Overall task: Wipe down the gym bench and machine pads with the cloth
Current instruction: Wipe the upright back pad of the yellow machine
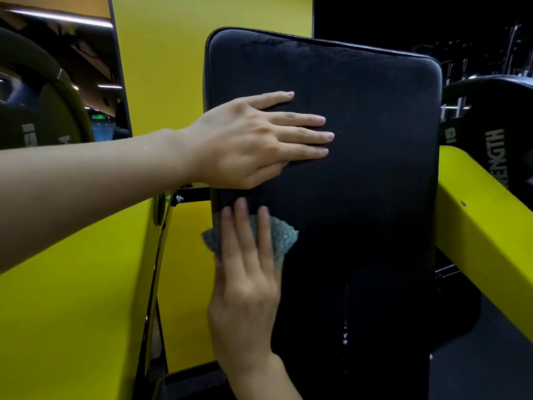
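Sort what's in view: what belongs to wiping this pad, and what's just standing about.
Job: black machine pad; grey cloth; right hand pressing the cloth to the pad; left hand flat on the pad.
Standing about: weight plate; yellow frame arm; mirror.

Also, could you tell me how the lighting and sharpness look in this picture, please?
Head view: the black pad is so dark that its surface detail is mostly lost; the right hand on the cloth is softly blurred, the left hand sharper; the wide lens bows the pad's straight edges.
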### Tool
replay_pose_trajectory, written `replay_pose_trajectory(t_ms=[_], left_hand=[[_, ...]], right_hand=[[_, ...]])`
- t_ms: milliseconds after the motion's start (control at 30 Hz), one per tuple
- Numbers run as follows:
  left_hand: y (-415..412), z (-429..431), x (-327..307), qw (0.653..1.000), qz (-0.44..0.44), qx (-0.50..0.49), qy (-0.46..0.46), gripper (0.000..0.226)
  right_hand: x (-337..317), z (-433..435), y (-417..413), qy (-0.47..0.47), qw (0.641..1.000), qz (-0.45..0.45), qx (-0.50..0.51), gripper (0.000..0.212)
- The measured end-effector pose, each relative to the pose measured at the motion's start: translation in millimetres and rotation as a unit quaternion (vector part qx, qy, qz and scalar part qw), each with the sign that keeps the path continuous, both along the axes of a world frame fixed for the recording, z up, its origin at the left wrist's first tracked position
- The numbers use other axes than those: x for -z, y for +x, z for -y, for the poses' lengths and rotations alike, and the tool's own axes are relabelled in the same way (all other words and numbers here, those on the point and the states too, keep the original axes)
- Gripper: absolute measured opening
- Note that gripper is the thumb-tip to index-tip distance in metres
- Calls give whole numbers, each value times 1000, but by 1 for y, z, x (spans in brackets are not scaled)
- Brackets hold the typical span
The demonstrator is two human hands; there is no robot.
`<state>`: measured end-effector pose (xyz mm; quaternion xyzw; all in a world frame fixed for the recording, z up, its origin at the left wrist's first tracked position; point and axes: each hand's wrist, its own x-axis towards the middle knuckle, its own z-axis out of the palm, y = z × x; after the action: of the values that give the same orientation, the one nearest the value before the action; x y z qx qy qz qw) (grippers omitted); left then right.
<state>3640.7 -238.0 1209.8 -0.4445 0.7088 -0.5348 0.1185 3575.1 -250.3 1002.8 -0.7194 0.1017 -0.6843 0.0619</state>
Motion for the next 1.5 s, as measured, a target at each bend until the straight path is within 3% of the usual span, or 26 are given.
replay_pose_trajectory(t_ms=[133, 400, 533, 767, 1033, 1233, 1500], left_hand=[[-1, -1, 1, 1000, -2, -3, -4, 50], [-1, 0, 6, 1000, 12, -17, -21, 51], [-1, 0, 9, 999, 17, -20, -36, 51], [-5, 0, 9, 999, 5, -28, -31, 52], [-7, 2, 14, 998, 17, -48, -44, 55], [-10, 7, 20, 996, 50, -56, -52, 60], [-19, 16, 31, 995, 55, -73, -45, 70]], right_hand=[[3, 11, -6, -105, 993, -49, -35, 45], [11, 60, -40, -129, 989, -71, -23, 43], [18, 92, -55, -89, 995, -46, -4, 46], [24, 107, -61, 86, 995, 47, -2, 49], [42, 44, -30, 71, 997, 33, -18, 48], [48, 56, -35, 15, 1000, 2, 21, 46], [37, 111, -56, 129, 988, 79, 39, 49]])
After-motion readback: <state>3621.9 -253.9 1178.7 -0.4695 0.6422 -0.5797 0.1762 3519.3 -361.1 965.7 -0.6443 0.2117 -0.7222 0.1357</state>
